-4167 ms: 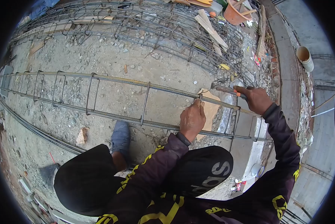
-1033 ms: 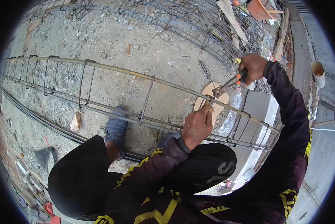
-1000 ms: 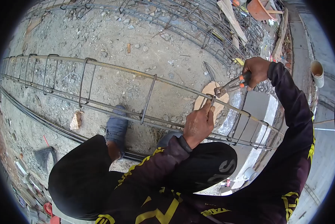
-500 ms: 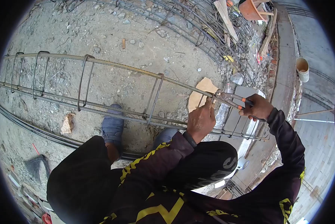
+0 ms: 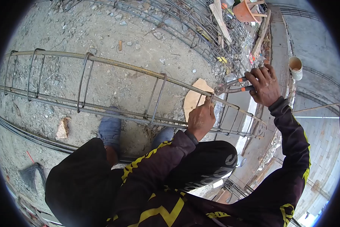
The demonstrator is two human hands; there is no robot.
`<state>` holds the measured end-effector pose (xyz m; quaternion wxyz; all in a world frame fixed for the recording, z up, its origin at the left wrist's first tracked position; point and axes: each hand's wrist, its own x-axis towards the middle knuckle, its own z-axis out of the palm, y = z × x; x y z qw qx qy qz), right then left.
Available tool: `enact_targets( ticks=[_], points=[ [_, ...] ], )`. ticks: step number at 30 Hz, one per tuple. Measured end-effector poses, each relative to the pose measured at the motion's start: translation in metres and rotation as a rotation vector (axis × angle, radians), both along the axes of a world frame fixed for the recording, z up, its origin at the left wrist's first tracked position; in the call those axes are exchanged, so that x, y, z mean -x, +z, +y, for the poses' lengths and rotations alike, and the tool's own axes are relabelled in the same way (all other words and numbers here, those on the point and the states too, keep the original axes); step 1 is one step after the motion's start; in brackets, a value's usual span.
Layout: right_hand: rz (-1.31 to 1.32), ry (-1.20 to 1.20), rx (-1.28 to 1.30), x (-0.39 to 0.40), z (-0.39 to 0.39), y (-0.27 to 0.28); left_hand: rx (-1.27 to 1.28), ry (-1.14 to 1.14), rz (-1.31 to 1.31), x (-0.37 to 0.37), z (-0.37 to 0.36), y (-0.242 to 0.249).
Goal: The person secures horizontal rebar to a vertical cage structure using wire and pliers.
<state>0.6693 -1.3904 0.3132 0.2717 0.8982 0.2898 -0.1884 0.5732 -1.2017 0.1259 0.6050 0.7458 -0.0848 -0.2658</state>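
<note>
A long rebar cage (image 5: 124, 66) of bars with bent stirrups (image 5: 158, 97) runs across my view, narrowing towards the right. My left hand (image 5: 201, 120) is closed at the upper bar, its fingertips pinching a stirrup there; the palm hides most of that stirrup. My right hand (image 5: 266, 86) is wrapped round the handles of tying pincers (image 5: 227, 88) with orange and black grips. Their jaws point left and sit at the upper bar, just beside my left fingertips. The handles are spread apart. Any wire at the jaws is too small to make out.
My shoes (image 5: 110, 130) stand on rubble-strewn ground beneath the cage. A flat tan piece (image 5: 192, 97) lies under the bars. More rebar (image 5: 177, 26) is heaped at the back. A bucket (image 5: 295, 68) stands right, and a wire bundle (image 5: 31, 174) lies lower left.
The pincers' handles have spread and my right hand has moved up, now gripping from above. My left hand stays near the same joint. The whole view has shifted slightly.
</note>
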Motion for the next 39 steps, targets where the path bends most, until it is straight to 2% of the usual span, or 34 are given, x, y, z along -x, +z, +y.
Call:
enact_targets(
  ticks=[2,6,15,21,24,25,31,34,37,39],
  points=[
    [-0.052,0.12,0.011,-0.009,-0.005,-0.008,0.018,0.013,0.001,0.0,0.001,0.001],
    [-0.021,0.152,0.07,-0.027,-0.017,-0.019,0.031,0.048,-0.01,0.001,0.0,-0.002],
    [0.02,0.025,0.036,-0.013,-0.043,-0.046,0.053,0.089,0.025,0.002,-0.002,0.0],
    [0.1,0.083,0.09,-0.031,-0.043,-0.051,0.07,0.069,-0.003,0.006,-0.003,-0.007],
    [0.232,0.028,0.19,-0.045,-0.034,-0.051,0.041,0.042,0.007,0.001,-0.001,-0.002],
    [0.203,0.089,0.139,-0.048,-0.031,-0.052,0.04,0.035,0.013,0.001,0.0,-0.002],
    [0.301,0.11,0.044,-0.072,-0.026,-0.056,0.046,0.052,0.04,-0.001,0.0,0.0],
    [0.262,0.216,-0.016,-0.082,-0.018,-0.057,0.055,0.083,0.024,0.001,-0.001,-0.001],
    [0.385,-0.007,0.159,-0.097,0.004,-0.055,0.053,0.081,0.02,0.001,-0.002,-0.001],
    [0.584,-0.241,0.324,-0.114,0.031,-0.043,0.051,0.062,0.023,0.0,-0.001,0.0]
  ],
)
